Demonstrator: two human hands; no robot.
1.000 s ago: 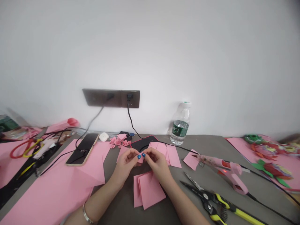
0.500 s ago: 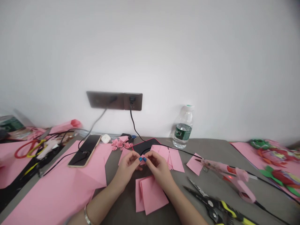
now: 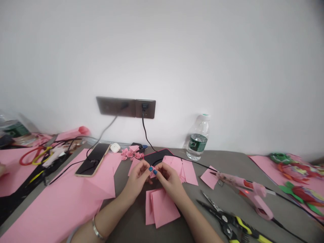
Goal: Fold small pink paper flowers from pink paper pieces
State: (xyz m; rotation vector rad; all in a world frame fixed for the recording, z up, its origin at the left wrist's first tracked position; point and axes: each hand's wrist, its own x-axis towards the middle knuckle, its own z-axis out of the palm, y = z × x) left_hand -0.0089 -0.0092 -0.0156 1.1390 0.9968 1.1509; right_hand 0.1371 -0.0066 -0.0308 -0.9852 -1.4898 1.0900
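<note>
My left hand [image 3: 138, 179] and my right hand [image 3: 171, 179] meet over the grey table [image 3: 227, 165], fingertips pinched together on a small pink paper piece [image 3: 152, 173]. Both thumbs have blue nails. Just below the hands lies a short stack of pink paper squares [image 3: 162, 207]. More pink squares [image 3: 184, 168] fan out behind my right hand. Small folded pink flowers [image 3: 131, 153] sit further back.
A pink glue gun [image 3: 249, 192] and yellow-handled pliers [image 3: 235, 222] lie to the right. A phone [image 3: 93, 159] on a cable rests on a large pink sheet [image 3: 63, 202] at left. A water bottle [image 3: 196, 138] stands by the wall. Scissors [image 3: 31, 157] lie far left, paper flowers [image 3: 298, 172] far right.
The hands stay together on the small pink piece with only slight finger movement. The view has shifted a little, so everything sits slightly more to the right.
</note>
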